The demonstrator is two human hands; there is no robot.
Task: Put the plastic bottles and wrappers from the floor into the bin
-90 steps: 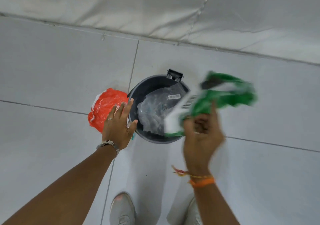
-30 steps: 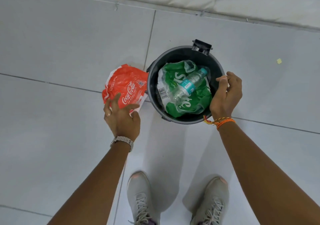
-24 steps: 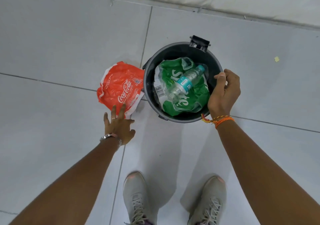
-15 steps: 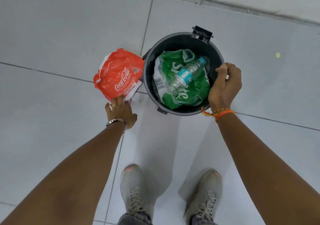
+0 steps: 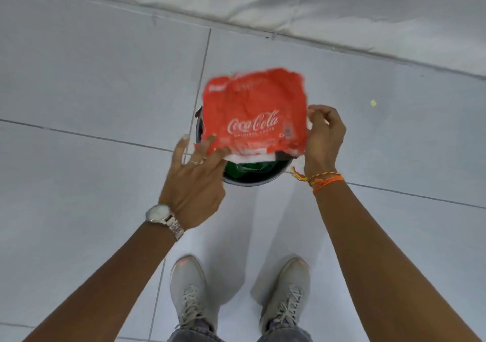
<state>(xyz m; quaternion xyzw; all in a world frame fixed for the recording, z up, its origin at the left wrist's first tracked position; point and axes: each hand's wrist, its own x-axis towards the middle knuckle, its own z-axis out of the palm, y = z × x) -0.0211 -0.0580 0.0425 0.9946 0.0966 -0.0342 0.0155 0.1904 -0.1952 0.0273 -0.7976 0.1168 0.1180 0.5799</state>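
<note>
floor [image 5: 79,84]: grey tile; the spot left of centre frame where the red wrapper lay half a second ago is now bare.
left hand [image 5: 194,181]: lower centre-left, wristwatch [image 5: 164,219] on the wrist. Was reaching down to the wrapper on the floor; now raised, fingers [image 5: 210,144] spread, tips touching the wrapper's lower-left edge. Grip looks loose, more a push or a release than a pinch; whether anything is pinched, cannot tell.
Coca-Cola wrapper [image 5: 256,113]: centre frame, motion-blurred, off the floor and now over the mouth of the bin, covering most of it. Not yet down inside.
bin [image 5: 252,180]: dark, round, only the near rim and a slice of the left wall show under the wrapper. Green Sprite wrapper [image 5: 236,168] peeks out inside; the water bottle seen in there earlier is hidden now.
right hand [image 5: 324,136]: centre-right, orange thread bracelet [image 5: 322,180] at the wrist. Was on the bin rim; now curled at the wrapper's right edge, seems to pinch it, contact partly hidden.
task impact: my read, last visible floor item is in transfer; letting go or pressing down should finish it.
leftover: small yellow scrap [image 5: 373,102] on the floor, upper right; too small to identify.
</note>
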